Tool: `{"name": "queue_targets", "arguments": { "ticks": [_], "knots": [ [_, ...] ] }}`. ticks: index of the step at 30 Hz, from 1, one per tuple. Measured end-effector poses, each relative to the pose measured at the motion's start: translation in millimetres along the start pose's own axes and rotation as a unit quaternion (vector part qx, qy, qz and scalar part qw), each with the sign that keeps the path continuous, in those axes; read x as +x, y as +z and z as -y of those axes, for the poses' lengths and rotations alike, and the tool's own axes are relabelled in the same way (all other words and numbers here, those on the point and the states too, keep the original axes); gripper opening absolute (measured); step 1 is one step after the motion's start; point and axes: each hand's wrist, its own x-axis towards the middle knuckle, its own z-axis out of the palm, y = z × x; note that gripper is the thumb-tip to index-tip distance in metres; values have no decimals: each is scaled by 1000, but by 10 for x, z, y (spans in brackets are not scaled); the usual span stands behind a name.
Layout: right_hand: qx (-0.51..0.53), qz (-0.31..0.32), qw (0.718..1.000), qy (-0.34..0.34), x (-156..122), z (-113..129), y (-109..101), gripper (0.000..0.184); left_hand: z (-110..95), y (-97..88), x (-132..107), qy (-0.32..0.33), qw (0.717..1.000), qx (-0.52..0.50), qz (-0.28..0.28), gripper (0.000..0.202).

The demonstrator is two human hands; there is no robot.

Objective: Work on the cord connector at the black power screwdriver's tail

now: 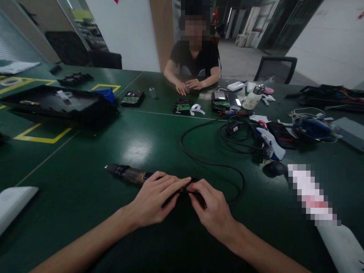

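Observation:
A black electric screwdriver point(133, 174) lies on the green table, its bit end pointing left. Over its rear half curls my left hand point(160, 193), closed around the body. At the tool's back end my right hand point(212, 201) pinches the end of a black cable point(216, 165), apparently its plug, against the screwdriver. The fingers cover most of the joint, so how far plug and tool are fitted together is hidden. From there the cable loops to the right and back to a coil point(239, 132).
Across the table point(113, 136) a person point(196, 60) handles a small object. Several hard drives point(133, 98) lie at the back. A black tray point(57, 100) stands left. A white cup of tools point(251, 100), a second screwdriver point(237, 113) and a blue-white device point(271, 144) are right.

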Motion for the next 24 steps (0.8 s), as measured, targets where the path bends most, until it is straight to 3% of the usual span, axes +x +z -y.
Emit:
{"name": "queue_targets", "arguments": {
  "ticks": [5,10,16,20,24],
  "knots": [
    [-2,4,1000,-2,13,14,-18,15,-9,4,11,-31,999,14,-4,48],
    [-3,0,1000,-9,13,19,-20,15,-36,-24,22,-32,999,-13,20,56],
    [-8,2,1000,-9,10,12,-18,16,-57,-23,26,-45,999,17,0,48],
    [-6,3,1000,-9,16,16,-30,16,-59,-42,29,-35,999,-14,19,56],
    [-8,4,1000,-7,17,18,-30,16,-52,-36,27,-41,999,-3,12,50]
  ]
}}
